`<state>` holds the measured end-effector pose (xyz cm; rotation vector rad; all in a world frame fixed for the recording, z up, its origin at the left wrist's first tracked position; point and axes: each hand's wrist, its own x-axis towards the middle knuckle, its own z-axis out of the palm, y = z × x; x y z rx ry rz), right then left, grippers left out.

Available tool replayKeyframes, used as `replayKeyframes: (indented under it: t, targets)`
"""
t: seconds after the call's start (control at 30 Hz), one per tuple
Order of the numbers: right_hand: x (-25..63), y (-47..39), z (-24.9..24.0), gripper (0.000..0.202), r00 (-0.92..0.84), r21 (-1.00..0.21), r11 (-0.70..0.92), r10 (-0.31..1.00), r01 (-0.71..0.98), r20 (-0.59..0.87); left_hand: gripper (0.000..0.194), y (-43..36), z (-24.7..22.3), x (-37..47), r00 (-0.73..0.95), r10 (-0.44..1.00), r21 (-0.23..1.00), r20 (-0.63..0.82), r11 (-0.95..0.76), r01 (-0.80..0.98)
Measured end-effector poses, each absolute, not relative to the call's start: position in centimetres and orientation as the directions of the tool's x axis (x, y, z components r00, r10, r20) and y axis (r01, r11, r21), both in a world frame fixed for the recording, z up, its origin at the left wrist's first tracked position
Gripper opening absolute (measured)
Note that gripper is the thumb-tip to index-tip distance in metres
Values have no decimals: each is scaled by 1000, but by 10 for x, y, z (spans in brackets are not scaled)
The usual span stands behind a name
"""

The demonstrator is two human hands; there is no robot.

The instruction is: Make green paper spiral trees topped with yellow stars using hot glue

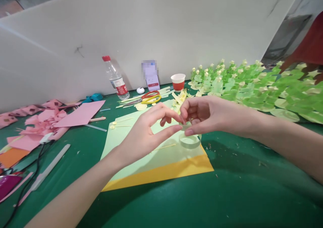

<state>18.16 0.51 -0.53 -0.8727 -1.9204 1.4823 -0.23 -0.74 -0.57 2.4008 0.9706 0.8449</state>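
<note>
A pale green paper strip [189,143] hangs in a loop below my fingertips, above the right part of a light green sheet [141,160]. My left hand [151,128] has its thumb and index finger at the strip's upper end. From the right, my right hand [204,115] pinches the same strip between thumb and fingers. The fingertips of both hands nearly meet, and the exact grip is partly hidden. Under the light green sheet, a yellow sheet [161,174] shows along the near edge. Thin sticks [122,120] with small pale tips lie on the green sheet.
Scissors [151,98], a plastic bottle [117,81], a phone [151,76] and a red-and-white paper cup [178,82] stand or lie behind the sheets. Many green paper pieces with stars [234,86] fill the back right. Pink papers [80,113] and a glue stick [51,165] are at left.
</note>
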Motion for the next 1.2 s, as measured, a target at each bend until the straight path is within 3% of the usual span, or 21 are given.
replayKeyframes:
  t: [0.2,0.37,0.57,0.77,1.0,1.2]
  targets:
    - [180,4,-6,20,-618,-965,182,786,191,26,11,-8,-5,0,553,767,612,324,-616,496]
    - [179,5,-6,19,-648,-947,207,762,247,-2,21,-9,-6,1,576,799,686,174,-517,511]
    - [181,5,-6,12,-636,-927,169,766,336,-91,13,-8,-3,-1,557,826,732,83,-430,528]
    - [184,6,-4,14,-663,-949,188,748,254,-30,14,-6,3,-6,596,800,707,65,-458,538]
    - [191,7,3,15,-654,-885,246,752,396,-84,15,-4,9,-13,626,779,659,37,-490,570]
    - [200,13,5,23,-618,-939,245,785,241,46,15,-1,11,-17,628,777,621,34,-509,596]
